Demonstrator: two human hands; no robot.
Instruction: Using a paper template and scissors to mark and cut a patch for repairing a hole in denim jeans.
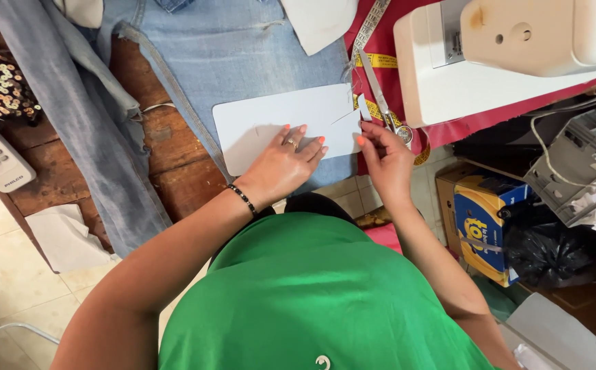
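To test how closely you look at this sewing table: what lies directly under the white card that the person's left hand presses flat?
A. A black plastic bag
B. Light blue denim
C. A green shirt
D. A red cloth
B: the white card, held down by the left hand, rests on the light blue denim, which shows above and below its edges.

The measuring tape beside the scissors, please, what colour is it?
Yellow measuring tape, seen in the head view.
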